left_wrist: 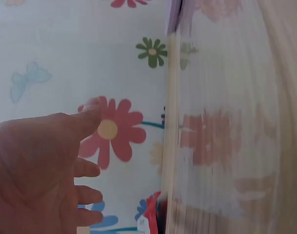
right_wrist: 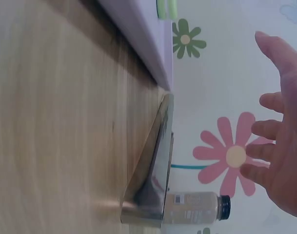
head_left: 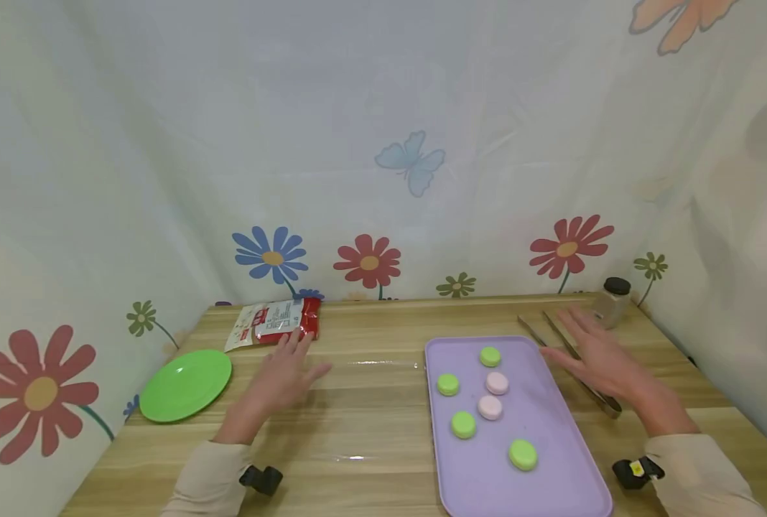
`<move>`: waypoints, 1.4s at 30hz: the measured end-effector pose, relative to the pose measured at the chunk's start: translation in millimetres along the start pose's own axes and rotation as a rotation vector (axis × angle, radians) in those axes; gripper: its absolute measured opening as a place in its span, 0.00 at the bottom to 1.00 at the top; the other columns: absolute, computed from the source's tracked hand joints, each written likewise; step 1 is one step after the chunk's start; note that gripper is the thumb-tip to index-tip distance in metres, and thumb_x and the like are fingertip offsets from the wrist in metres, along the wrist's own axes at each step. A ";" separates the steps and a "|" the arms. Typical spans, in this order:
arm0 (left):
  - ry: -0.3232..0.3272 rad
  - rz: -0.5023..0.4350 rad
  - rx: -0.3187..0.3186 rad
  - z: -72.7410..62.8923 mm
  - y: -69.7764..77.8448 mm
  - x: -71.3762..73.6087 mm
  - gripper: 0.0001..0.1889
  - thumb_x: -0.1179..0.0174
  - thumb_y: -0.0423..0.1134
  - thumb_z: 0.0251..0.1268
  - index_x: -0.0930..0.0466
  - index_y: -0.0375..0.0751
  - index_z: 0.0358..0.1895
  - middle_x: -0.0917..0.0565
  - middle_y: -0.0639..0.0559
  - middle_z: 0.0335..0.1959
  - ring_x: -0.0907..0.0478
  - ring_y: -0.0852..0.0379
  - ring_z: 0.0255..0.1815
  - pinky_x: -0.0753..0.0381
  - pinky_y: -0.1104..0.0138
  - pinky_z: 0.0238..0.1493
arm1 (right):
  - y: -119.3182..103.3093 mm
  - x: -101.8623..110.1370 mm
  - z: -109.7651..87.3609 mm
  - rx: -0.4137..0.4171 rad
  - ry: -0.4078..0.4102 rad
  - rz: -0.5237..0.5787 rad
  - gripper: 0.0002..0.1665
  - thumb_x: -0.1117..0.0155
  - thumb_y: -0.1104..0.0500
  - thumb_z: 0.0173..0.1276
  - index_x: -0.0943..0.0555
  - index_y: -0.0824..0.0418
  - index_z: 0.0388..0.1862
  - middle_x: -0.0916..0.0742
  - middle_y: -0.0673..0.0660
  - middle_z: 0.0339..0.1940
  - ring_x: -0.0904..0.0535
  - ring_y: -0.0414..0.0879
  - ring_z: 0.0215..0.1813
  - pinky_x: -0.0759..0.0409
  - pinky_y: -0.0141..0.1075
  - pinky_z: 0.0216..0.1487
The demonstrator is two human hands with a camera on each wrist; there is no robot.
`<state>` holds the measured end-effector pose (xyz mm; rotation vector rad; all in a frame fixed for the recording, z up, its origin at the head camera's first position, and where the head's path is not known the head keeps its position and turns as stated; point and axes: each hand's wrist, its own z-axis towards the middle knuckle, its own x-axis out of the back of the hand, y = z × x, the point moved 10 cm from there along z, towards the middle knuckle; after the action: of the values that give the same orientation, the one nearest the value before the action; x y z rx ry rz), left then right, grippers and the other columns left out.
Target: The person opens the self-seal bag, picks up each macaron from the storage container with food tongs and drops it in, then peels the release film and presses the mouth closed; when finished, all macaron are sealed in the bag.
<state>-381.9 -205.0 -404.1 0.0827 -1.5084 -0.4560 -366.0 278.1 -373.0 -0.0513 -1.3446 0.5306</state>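
Observation:
My left hand (head_left: 279,384) hovers with spread fingers over the table's left half, between the green plate and the red and white packet (head_left: 276,321). In the left wrist view the same hand (left_wrist: 41,170) holds nothing. Over on the right, my right hand (head_left: 606,362) is held above the metal tongs (head_left: 606,403), fingers extended, partly covering them. The right wrist view shows this hand (right_wrist: 289,141) raised off the tabletop, with the tongs (right_wrist: 150,180) lying below it. Beside it, a purple tray (head_left: 545,485) carries several green macarons (head_left: 523,454) and two pink macarons (head_left: 490,407).
A green plate (head_left: 186,385) sits at the table's left edge. At the back right corner stands a clear jar (head_left: 610,307) with a black lid. A flower-printed curtain (head_left: 409,230) hangs behind the wooden table (head_left: 364,402).

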 end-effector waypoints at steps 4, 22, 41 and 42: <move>-0.070 -0.139 -0.047 -1.7 25.9 -9.5 0.46 0.50 0.66 0.71 0.50 0.38 0.80 0.51 0.37 0.81 0.57 0.37 0.80 0.51 0.41 0.75 | -2.7 -2.8 0.6 -0.007 -0.040 0.062 0.56 0.40 0.35 0.71 0.49 0.69 0.80 0.46 0.76 0.78 0.48 0.77 0.74 0.45 0.74 0.65; -0.260 0.022 -0.300 -0.6 114.0 -71.5 0.40 0.33 0.55 0.64 0.33 0.37 0.73 0.40 0.34 0.76 0.47 0.36 0.78 0.45 0.43 0.74 | 39.9 -18.2 -4.7 0.000 -0.148 0.004 0.46 0.28 0.49 0.65 0.33 0.87 0.61 0.25 0.85 0.58 0.29 0.78 0.60 0.27 0.66 0.56; -0.339 0.059 -0.238 -16.3 119.6 -95.2 0.34 0.52 0.56 0.78 0.43 0.40 0.78 0.49 0.35 0.80 0.55 0.37 0.80 0.50 0.37 0.73 | 44.9 -32.1 -10.0 -0.006 -0.304 0.023 0.41 0.25 0.54 0.62 0.30 0.89 0.54 0.19 0.80 0.49 0.23 0.72 0.54 0.25 0.63 0.54; -0.337 0.058 -0.239 -16.4 119.1 -95.4 0.34 0.52 0.55 0.79 0.43 0.40 0.78 0.50 0.35 0.80 0.55 0.36 0.80 0.51 0.37 0.73 | 44.8 -32.5 -10.3 -0.007 -0.305 0.022 0.41 0.25 0.54 0.62 0.31 0.89 0.55 0.19 0.80 0.49 0.23 0.73 0.54 0.25 0.63 0.54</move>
<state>-337.2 -67.6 -455.8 -0.2353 -1.7685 -0.6223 -375.5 307.5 -420.1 0.0095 -1.6448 0.5684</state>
